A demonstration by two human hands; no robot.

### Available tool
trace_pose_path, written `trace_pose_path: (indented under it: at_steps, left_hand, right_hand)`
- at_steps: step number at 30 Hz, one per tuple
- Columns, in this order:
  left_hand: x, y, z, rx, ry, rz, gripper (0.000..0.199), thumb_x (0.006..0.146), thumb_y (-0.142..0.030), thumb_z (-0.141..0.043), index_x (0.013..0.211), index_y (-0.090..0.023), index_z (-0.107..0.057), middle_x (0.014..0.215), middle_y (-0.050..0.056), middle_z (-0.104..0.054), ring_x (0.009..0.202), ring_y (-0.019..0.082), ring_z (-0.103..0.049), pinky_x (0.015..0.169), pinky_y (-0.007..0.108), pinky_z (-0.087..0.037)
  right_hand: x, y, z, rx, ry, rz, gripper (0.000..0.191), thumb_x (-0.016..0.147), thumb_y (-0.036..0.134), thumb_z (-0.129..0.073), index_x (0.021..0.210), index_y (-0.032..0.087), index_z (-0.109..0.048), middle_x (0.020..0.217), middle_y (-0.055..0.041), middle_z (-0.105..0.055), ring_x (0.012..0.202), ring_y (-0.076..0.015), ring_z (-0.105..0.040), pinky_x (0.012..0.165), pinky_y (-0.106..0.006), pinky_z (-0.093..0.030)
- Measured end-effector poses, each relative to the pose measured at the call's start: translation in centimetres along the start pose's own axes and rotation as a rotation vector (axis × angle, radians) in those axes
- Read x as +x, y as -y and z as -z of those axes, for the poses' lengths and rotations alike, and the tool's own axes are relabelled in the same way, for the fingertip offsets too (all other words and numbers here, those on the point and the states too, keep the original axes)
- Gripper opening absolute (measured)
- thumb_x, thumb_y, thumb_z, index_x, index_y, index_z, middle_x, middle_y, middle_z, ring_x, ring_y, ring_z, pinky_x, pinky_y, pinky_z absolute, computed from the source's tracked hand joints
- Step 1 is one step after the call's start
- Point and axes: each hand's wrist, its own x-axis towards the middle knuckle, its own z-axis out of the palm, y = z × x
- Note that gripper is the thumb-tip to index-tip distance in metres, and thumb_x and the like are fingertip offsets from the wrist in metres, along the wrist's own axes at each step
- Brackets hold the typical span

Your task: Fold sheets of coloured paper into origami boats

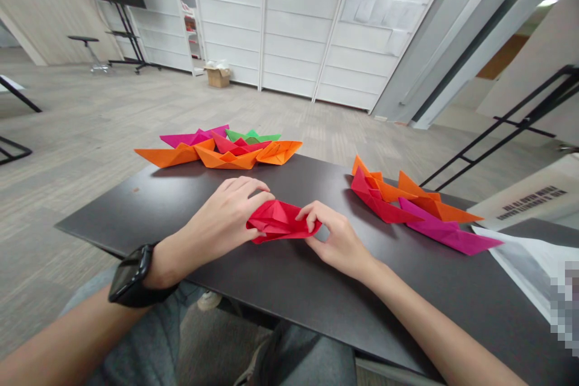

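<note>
A folded piece of red origami paper (277,221) lies on the dark table (136,205) between my hands. My left hand (221,222) grips its left end with the fingers curled over the top. My right hand (337,241) pinches its right end between fingers and thumb. The middle of the red paper is partly opened, and its underside is hidden. A black smartwatch (133,274) sits on my left wrist.
Folded paper boats in orange, magenta, green and red (217,149) stand along the table's far edge. More orange, red and magenta boats (407,205) lie to the right. Printed sheets (525,265) lie at the right, and a black metal frame (497,129) stands beyond the table.
</note>
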Motion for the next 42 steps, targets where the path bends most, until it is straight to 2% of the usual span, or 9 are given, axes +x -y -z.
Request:
trace_pose_path:
  at_steps: [7, 10, 12, 18, 23, 28, 34, 38, 42]
  left_hand:
    - [-0.4, 2.4, -0.1, 0.006, 0.312, -0.071, 0.022, 0.087, -0.017, -0.062, 0.108, -0.023, -0.068, 0.112, 0.006, -0.066, 0.096, 0.023, -0.064, 0.087, 0.036, -0.047]
    - [-0.5, 2.5, -0.4, -0.041, 0.335, -0.093, 0.017, 0.090, -0.016, -0.058, 0.102, -0.022, -0.068, 0.107, 0.004, -0.066, 0.091, 0.020, -0.066, 0.080, 0.030, -0.047]
    - [-0.3, 2.2, -0.4, -0.036, 0.296, -0.109, 0.016, 0.091, -0.016, -0.058, 0.101, -0.022, -0.068, 0.104, 0.003, -0.067, 0.090, 0.020, -0.066, 0.079, 0.029, -0.047]
    - [0.0, 0.7, -0.1, -0.141, 0.156, -0.162, 0.018, 0.094, -0.016, -0.055, 0.105, -0.021, -0.068, 0.104, 0.003, -0.070, 0.091, 0.018, -0.067, 0.078, 0.026, -0.049]
    - [0.4, -0.1, -0.1, -0.235, 0.023, -0.129, 0.024, 0.095, -0.014, -0.051, 0.112, -0.020, -0.066, 0.109, 0.004, -0.072, 0.097, 0.016, -0.068, 0.085, 0.024, -0.050]
    - [0.7, -1.0, 0.4, -0.225, -0.175, 0.083, 0.015, 0.093, -0.023, -0.057, 0.097, -0.020, -0.071, 0.092, 0.002, -0.076, 0.084, 0.017, -0.071, 0.079, 0.025, -0.053]
    - [0.7, -2.6, 0.5, -0.297, -0.265, 0.290, 0.013, 0.089, -0.030, -0.063, 0.086, -0.022, -0.073, 0.084, -0.002, -0.077, 0.072, 0.016, -0.069, 0.072, 0.023, -0.052]
    - [0.9, -2.6, 0.4, -0.391, -0.260, 0.395, 0.017, 0.089, -0.035, -0.062, 0.088, -0.023, -0.074, 0.088, 0.000, -0.078, 0.079, 0.019, -0.070, 0.075, 0.026, -0.053]
    - [1.0, -1.7, 0.9, -0.486, -0.237, 0.309, 0.021, 0.086, -0.036, -0.066, 0.099, -0.022, -0.074, 0.101, 0.004, -0.076, 0.095, 0.022, -0.069, 0.081, 0.029, -0.056]
  right_hand:
    - [0.1, 0.6, 0.3, -0.036, 0.068, -0.064, 0.027, 0.093, 0.025, -0.056, 0.067, 0.021, -0.050, 0.087, -0.0042, -0.068, 0.083, -0.0185, -0.062, 0.078, -0.033, -0.045]
    - [0.3, 0.9, 0.6, -0.203, 0.028, -0.201, 0.024, 0.094, 0.024, -0.056, 0.070, 0.021, -0.057, 0.078, -0.0021, -0.068, 0.080, -0.0193, -0.060, 0.079, -0.036, -0.042]
    - [0.3, 1.4, 0.9, -0.299, 0.051, -0.265, 0.008, 0.086, 0.019, -0.067, 0.081, 0.022, -0.062, 0.078, 0.0001, -0.069, 0.083, -0.0200, -0.061, 0.080, -0.036, -0.040]
    - [-0.1, 3.2, 1.6, -0.499, 0.170, -0.333, 0.027, 0.073, 0.026, -0.083, 0.091, 0.022, -0.062, 0.081, 0.0015, -0.070, 0.082, -0.0206, -0.061, 0.074, -0.033, -0.037]
    - [-0.4, 3.5, 1.4, -0.816, 0.144, -0.189, 0.037, 0.073, 0.035, -0.084, 0.097, 0.018, -0.061, 0.081, -0.0049, -0.071, 0.081, -0.0248, -0.061, 0.072, -0.036, -0.033]
    - [-0.3, 3.9, 1.5, -0.847, 0.202, -0.001, 0.044, 0.073, 0.051, -0.081, 0.095, 0.018, -0.063, 0.078, -0.0051, -0.070, 0.078, -0.0240, -0.059, 0.073, -0.036, -0.031]
    - [-0.6, 4.3, 0.5, -0.886, 0.155, 0.154, 0.036, 0.079, 0.048, -0.076, 0.095, 0.018, -0.064, 0.086, -0.0039, -0.070, 0.083, -0.0235, -0.056, 0.075, -0.038, -0.031]
    - [-0.9, 4.1, 0.1, -0.871, 0.071, 0.256, 0.008, 0.092, 0.023, -0.061, 0.086, 0.018, -0.064, 0.080, -0.0022, -0.068, 0.081, -0.0214, -0.053, 0.075, -0.037, -0.031]
    - [-0.9, 3.8, 0.4, -0.784, -0.071, 0.173, 0.014, 0.092, 0.014, -0.054, 0.082, 0.018, -0.063, 0.078, -0.0026, -0.069, 0.080, -0.0204, -0.053, 0.076, -0.037, -0.032]
